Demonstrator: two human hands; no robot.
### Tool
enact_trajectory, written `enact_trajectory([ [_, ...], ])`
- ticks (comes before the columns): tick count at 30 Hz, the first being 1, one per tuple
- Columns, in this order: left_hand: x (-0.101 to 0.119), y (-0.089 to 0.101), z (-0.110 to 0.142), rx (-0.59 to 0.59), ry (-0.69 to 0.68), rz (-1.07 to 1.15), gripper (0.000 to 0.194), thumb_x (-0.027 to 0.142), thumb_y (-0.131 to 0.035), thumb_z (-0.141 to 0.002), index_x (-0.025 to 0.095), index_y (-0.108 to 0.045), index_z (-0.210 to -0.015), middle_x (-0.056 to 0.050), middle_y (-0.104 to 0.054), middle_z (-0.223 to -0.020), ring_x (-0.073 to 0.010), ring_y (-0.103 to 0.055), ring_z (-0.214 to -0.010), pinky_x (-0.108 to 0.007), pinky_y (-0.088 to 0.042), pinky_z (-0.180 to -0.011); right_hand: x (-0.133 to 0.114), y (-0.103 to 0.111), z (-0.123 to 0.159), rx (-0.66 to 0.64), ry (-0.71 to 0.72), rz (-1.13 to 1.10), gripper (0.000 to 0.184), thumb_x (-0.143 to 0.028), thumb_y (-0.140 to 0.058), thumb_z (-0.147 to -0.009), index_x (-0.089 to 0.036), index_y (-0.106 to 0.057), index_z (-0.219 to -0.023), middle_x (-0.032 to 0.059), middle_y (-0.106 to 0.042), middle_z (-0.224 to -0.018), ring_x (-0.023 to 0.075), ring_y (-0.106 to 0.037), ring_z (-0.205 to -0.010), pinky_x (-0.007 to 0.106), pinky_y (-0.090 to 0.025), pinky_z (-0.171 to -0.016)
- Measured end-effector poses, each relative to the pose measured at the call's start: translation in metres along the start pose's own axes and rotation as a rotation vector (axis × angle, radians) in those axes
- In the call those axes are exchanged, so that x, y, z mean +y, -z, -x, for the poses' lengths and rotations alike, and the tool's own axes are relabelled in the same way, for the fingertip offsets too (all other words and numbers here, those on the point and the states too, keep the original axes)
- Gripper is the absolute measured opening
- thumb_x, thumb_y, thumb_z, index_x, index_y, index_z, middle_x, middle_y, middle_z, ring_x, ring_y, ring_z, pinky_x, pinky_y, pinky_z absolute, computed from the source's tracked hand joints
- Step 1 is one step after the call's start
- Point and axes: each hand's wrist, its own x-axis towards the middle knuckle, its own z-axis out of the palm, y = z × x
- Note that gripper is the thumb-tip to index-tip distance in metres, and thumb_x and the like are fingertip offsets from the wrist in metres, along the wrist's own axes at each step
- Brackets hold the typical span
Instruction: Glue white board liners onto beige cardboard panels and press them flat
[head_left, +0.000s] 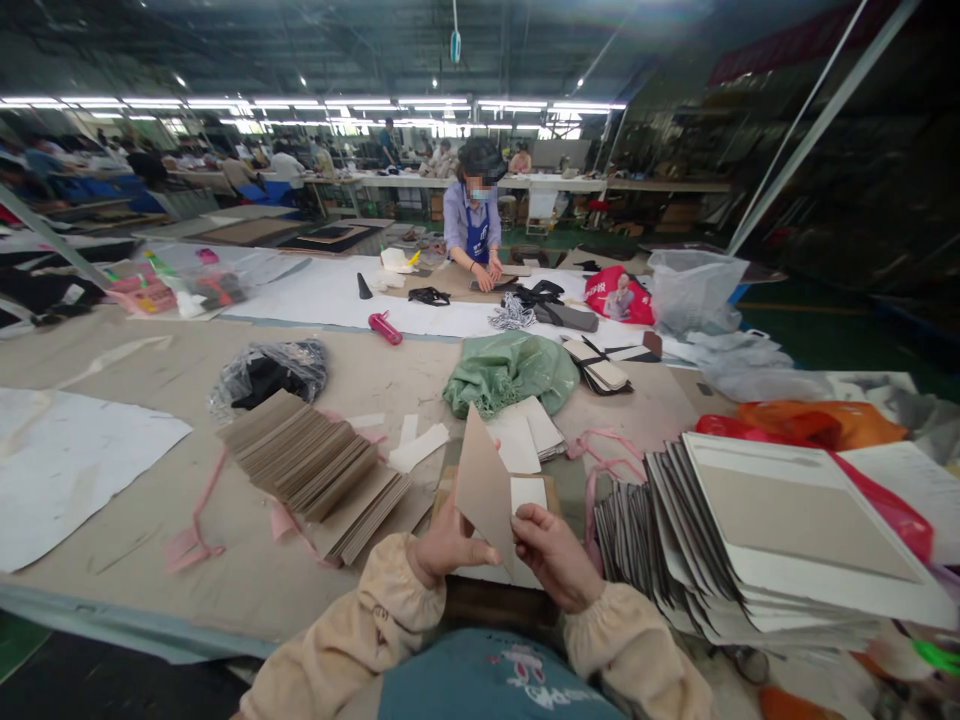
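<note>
My left hand (450, 545) grips a tan cardboard panel (484, 490), its thumb across the near lower corner and the panel tilted up on edge. Close against the panel's right side, my right hand (556, 555) is closed in a pinch on a small white card (529, 491). Below both hands lies more white and brown sheet material, partly covered by them. Just beyond is a pile of white cards (525, 435). To the left, a long leaning row of tan cardboard panels (307, 460) rests on the table.
Stacked grey-edged boards (795, 530) stand at the right. A green plastic bag (512, 372) and a clear bag with black contents (270, 377) lie farther back. Pink straps (196, 525) lie on the table (142, 480). Across it, a co-worker (472, 220) handles dark pieces.
</note>
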Motion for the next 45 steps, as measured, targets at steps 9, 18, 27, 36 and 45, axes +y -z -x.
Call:
enact_trajectory([
  [9,-0.026,0.029,0.038,0.385,0.176,-0.007,0.082,0.06,-0.072,-0.06,0.016,-0.05,-0.125,-0.014,-0.059,-0.118,-0.0278,-0.054,-0.109,-0.042,-0.039,-0.098,-0.014,0.055,0.012,0.227,0.157,-0.015,0.035,-0.028,-0.081,-0.062,-0.019,-0.058,-0.086,-0.0056,-0.056,-0.064,0.0059,-0.046,-0.055,0.015,-0.039,-0.051],
  [18,-0.027,0.046,0.062,0.422,0.359,-0.707,0.036,0.042,-0.045,-0.087,0.016,-0.066,-0.073,-0.001,-0.064,-0.07,-0.0147,-0.056,-0.068,-0.023,-0.039,-0.064,-0.011,0.081,0.021,0.283,0.049,0.184,0.037,-0.032,-0.082,-0.059,-0.019,-0.062,-0.087,-0.0016,-0.066,-0.071,0.0105,-0.057,-0.062,0.02,-0.046,-0.059],
  [27,-0.043,0.046,0.044,0.293,0.494,-0.969,0.028,0.036,-0.05,-0.084,0.017,-0.064,-0.069,0.0,-0.063,-0.064,-0.0141,-0.056,-0.063,-0.023,-0.032,-0.057,0.007,0.101,-0.016,0.359,0.114,0.568,0.041,-0.041,-0.075,-0.06,-0.017,-0.061,-0.09,-0.0004,-0.066,-0.069,0.011,-0.055,-0.058,0.02,-0.039,-0.051],
  [36,-0.064,0.054,0.031,0.168,0.673,-1.175,0.032,0.039,-0.043,-0.088,0.019,-0.068,-0.083,-0.006,-0.07,-0.082,-0.0191,-0.063,-0.079,-0.025,-0.036,-0.064,0.015,0.113,-0.047,0.418,0.136,0.856,0.041,-0.048,-0.065,-0.062,-0.017,-0.063,-0.088,0.0048,-0.07,-0.077,0.0201,-0.064,-0.071,0.028,-0.047,-0.061],
  [45,-0.073,0.054,0.028,0.121,0.725,-1.212,0.034,0.037,-0.039,-0.089,0.017,-0.067,-0.083,-0.009,-0.07,-0.085,-0.0209,-0.063,-0.082,-0.027,-0.039,-0.069,0.009,0.111,-0.057,0.465,0.105,1.29,0.022,-0.042,-0.057,-0.074,-0.022,-0.063,-0.079,0.0023,-0.07,-0.075,0.0194,-0.064,-0.073,0.028,-0.043,-0.063],
])
